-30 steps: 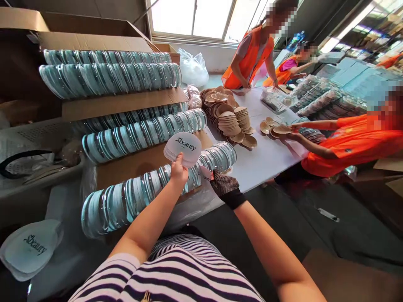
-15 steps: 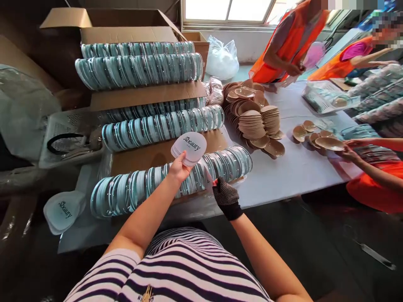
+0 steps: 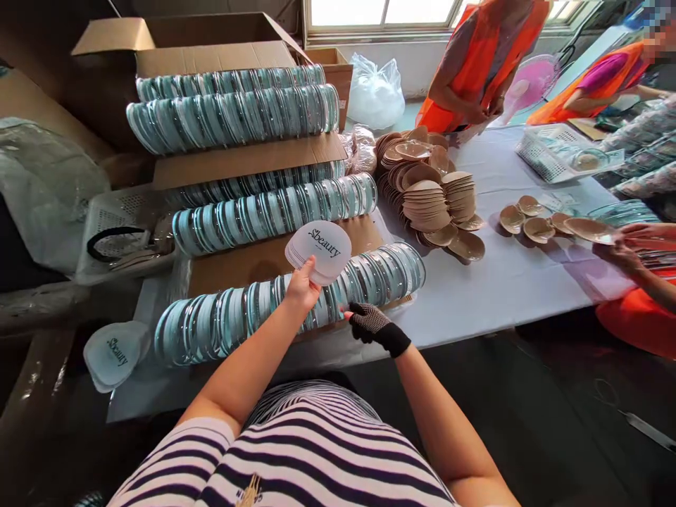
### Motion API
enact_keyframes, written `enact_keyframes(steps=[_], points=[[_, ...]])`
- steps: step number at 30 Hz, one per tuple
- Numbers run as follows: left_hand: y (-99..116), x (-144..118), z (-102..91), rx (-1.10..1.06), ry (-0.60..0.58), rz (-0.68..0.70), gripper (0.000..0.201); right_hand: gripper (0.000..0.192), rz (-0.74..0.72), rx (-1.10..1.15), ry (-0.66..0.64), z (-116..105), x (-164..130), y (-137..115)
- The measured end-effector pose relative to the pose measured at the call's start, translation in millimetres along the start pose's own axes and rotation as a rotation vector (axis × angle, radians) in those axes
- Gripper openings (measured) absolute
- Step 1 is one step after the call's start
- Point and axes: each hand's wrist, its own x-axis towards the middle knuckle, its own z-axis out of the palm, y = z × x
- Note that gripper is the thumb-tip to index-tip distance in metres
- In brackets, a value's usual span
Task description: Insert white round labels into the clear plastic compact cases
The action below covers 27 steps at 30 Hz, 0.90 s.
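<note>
My left hand (image 3: 302,287) holds up a small stack of white rounded cards (image 3: 318,248) printed "Sbeauty", above the nearest row of clear teal-edged plastic cases (image 3: 285,299). My right hand (image 3: 370,322), in a dark dotted glove, rests its fingertips against that same row, just right of my left hand. The row lies on a cardboard sheet (image 3: 248,262) at the near edge of the white table (image 3: 496,289). Whether the right hand grips a case cannot be told.
More case rows are stacked on cardboard layers and an open box (image 3: 211,49) behind. A pile of tan cups (image 3: 430,197) lies mid-table. Another "Sbeauty" card stack (image 3: 113,352) sits at the left. Three people in orange work at the far and right sides.
The view has swung down and left. My right hand has dropped slightly and reached left onto the nearest row; my left hand keeps the cards raised.
</note>
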Motion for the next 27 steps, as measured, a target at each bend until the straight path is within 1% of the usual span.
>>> enact_keyframes(steps=[1,2,4,5,6,7,8,10,11,12,13,14,15,16,17,18,19,20,21,22,24,25,26,27], points=[[-3,-1,1.3,0.010,-0.012,0.029,0.028,0.033,-0.020,-0.028,0.099,-11,3,-6],[-6,-3,2.5,0.020,-0.028,0.058,0.030,0.035,-0.057,-0.057,0.238,-23,7,-13],[-10,-10,3.7,0.041,-0.053,0.104,0.033,0.043,-0.181,-0.087,0.495,-42,16,-32],[-10,-14,2.9,0.051,-0.057,0.120,0.032,0.047,-0.254,-0.119,0.582,-47,19,-42],[-10,-18,1.0,0.060,-0.061,0.135,0.031,0.051,-0.325,-0.168,0.633,-48,20,-52],[-9,-23,-2.1,0.067,-0.069,0.148,0.030,0.054,-0.384,-0.235,0.658,-43,19,-62],[-6,-27,-6.4,0.074,-0.075,0.158,0.029,0.056,-0.429,-0.315,0.686,-34,17,-72],[0,-35,-17.1,0.093,-0.096,0.162,0.028,0.056,-0.480,-0.459,0.763,-6,9,-86],[4,-38,-22.9,0.103,-0.111,0.152,0.028,0.053,-0.491,-0.504,0.778,9,6,-92],[8,-40,-28.5,0.110,-0.123,0.133,0.027,0.049,-0.477,-0.519,0.768,23,4,-95],[12,-42,-33.6,0.107,-0.127,0.108,0.026,0.044,-0.428,-0.497,0.745,34,2,-98],[16,-42,-37.8,0.093,-0.124,0.084,0.025,0.041,-0.347,-0.443,0.741,40,2,-99],[21,-42,-41.1,0.066,-0.105,0.061,0.023,0.041,-0.247,-0.366,0.781,42,3,-99],[26,-40,-43.4,0.034,-0.068,0.042,0.023,0.043,-0.141,-0.282,0.881,39,2,-98],[32,-38,-44.5,0.002,-0.025,0.028,0.023,0.046,-0.044,-0.211,1.021,33,-1,-95],[39,-34,-44.7,-0.028,0.010,0.019,0.025,0.049,0.021,-0.171,1.157,25,-6,-90],[46,-30,-43.9,-0.057,0.033,0.016,0.026,0.052,0.052,-0.165,1.244,18,-15,-85],[53,-25,-42.3,-0.084,0.035,0.013,0.028,0.053,0.060,-0.190,1.255,14,-26,-78],[58,-20,-40.1,-0.108,0.017,0.011,0.029,0.053,0.059,-0.237,1.198,13,-39,-70],[62,-16,-37.7,-0.131,-0.013,0.012,0.030,0.052,0.059,-0.292,1.092,16,-54,-62],[65,-9,-33.3,-0.155,-0.056,0.011,0.030,0.051,0.061,-0.408,0.872,33,-82,-46],[64,-6,-31.8,-0.155,-0.059,0.005,0.031,0.052,0.060,-0.476,0.811,44,-94,-38],[62,-4,-31.1,-0.149,-0.056,-0.003,0.031,0.054,0.052,-0.551,0.789,55,-104,-32],[60,-3,-31.0,-0.140,-0.054,-0.009,0.032,0.055,0.037,-0.630,0.794,64,-112,-27]])
